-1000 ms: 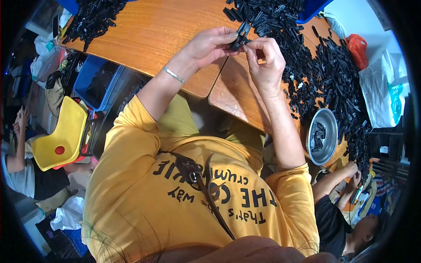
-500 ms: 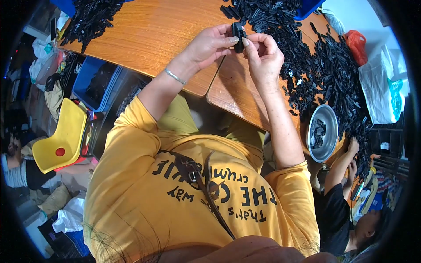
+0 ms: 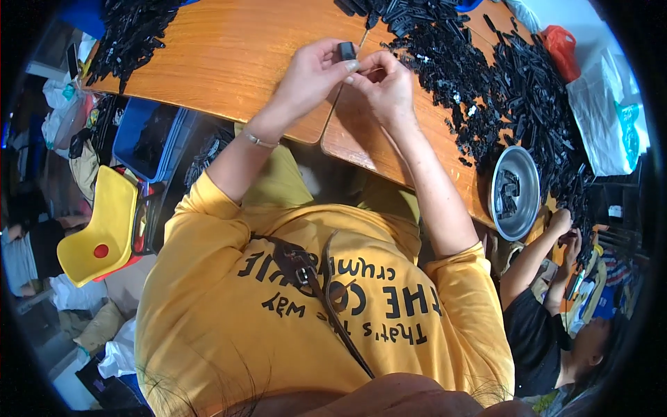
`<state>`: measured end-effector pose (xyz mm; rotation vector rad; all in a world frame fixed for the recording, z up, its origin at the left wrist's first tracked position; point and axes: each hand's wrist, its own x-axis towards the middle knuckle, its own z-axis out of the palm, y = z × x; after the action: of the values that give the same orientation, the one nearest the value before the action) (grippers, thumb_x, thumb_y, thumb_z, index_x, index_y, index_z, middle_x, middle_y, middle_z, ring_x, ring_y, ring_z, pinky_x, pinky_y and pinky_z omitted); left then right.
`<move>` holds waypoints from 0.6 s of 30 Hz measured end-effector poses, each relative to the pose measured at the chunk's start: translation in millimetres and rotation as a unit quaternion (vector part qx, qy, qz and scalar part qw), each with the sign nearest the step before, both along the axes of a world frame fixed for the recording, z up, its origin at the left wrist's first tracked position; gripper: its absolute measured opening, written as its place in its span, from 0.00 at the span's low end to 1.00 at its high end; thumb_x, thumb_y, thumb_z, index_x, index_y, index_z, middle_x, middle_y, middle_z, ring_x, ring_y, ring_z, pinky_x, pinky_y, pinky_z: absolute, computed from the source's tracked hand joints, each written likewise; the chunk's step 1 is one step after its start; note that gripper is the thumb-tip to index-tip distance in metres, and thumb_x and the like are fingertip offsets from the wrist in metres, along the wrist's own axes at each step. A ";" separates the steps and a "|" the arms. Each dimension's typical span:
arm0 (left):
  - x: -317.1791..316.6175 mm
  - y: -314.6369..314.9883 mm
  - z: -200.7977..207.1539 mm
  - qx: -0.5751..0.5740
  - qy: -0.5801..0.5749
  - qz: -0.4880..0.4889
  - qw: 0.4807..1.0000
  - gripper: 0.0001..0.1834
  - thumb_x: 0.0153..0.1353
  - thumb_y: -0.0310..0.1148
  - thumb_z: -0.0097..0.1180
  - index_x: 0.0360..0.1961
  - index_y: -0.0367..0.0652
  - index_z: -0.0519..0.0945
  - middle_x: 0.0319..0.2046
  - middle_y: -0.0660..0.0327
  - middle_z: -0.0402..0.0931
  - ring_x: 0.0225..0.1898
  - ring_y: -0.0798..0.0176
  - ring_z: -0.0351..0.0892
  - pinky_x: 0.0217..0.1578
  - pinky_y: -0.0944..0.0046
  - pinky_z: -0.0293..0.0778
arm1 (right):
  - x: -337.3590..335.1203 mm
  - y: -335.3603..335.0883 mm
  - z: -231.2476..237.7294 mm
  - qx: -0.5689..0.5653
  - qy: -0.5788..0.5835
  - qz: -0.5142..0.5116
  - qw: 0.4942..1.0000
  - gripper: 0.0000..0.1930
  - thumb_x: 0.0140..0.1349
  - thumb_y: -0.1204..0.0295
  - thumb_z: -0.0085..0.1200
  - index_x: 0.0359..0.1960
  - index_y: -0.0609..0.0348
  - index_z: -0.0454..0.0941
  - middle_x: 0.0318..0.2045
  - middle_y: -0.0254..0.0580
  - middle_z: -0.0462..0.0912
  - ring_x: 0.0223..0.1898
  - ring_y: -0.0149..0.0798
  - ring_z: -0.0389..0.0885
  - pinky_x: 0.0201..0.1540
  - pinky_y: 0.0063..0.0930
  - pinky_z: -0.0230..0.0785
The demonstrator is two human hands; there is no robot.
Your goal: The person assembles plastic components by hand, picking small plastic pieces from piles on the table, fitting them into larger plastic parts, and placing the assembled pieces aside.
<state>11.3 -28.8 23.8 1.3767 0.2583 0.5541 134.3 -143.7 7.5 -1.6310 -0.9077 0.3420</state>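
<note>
A small black plastic part (image 3: 347, 51) stands upright between the thumb and fingers of my left hand (image 3: 313, 76), above the wooden table. My right hand (image 3: 388, 89) is close beside it, thumb and forefinger pinched together by the left thumb's tip. Whatever those right fingers grip, if anything, is too small or hidden to make out. Just right of my hands spreads a large heap of loose black plastic pieces (image 3: 445, 73).
A metal bowl (image 3: 514, 226) with black pieces stands near the table's right edge. Another black heap (image 3: 132, 38) lies far left. Blue bins (image 3: 149, 135) and a yellow chair (image 3: 104, 229) are at left. A co-worker's hand (image 3: 560, 222) reaches in at right.
Both hands have shifted slightly left with the black part. The part has turned in my left fingers, and my right fingertips have moved down from its side.
</note>
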 end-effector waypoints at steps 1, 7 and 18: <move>-5.6 0.3 -1.0 0.008 -0.005 0.010 1.000 0.16 0.71 0.25 0.60 0.58 0.34 0.79 0.46 0.61 0.83 0.47 0.71 0.83 0.50 0.70 0.79 | -6.1 0.4 -3.7 -0.008 -0.017 0.005 1.000 0.14 0.51 0.73 0.78 0.31 0.59 0.81 0.27 0.34 0.82 0.27 0.28 0.78 0.33 0.27 0.76; -73.8 30.6 -7.8 -0.035 0.106 -0.035 0.993 0.17 0.70 0.25 0.60 0.59 0.36 0.78 0.45 0.62 0.83 0.47 0.69 0.83 0.48 0.70 0.79 | -48.5 6.4 -13.0 -0.076 0.023 0.153 0.985 0.15 0.55 0.65 0.77 0.29 0.59 0.81 0.23 0.34 0.81 0.27 0.30 0.77 0.31 0.29 0.72; -143.5 101.2 28.6 0.317 0.293 0.074 0.899 0.11 0.67 0.25 0.63 0.50 0.36 0.81 0.44 0.65 0.82 0.48 0.72 0.81 0.49 0.66 0.78 | 73.2 -24.9 -8.5 -0.243 -0.317 -0.080 0.913 0.12 0.57 0.68 0.70 0.38 0.58 0.82 0.37 0.54 0.85 0.36 0.60 0.86 0.39 0.50 0.79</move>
<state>-132.2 72.4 52.4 2.1663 0.7220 0.3395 207.5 -168.6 -1.0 -2.3315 -1.2212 -0.1084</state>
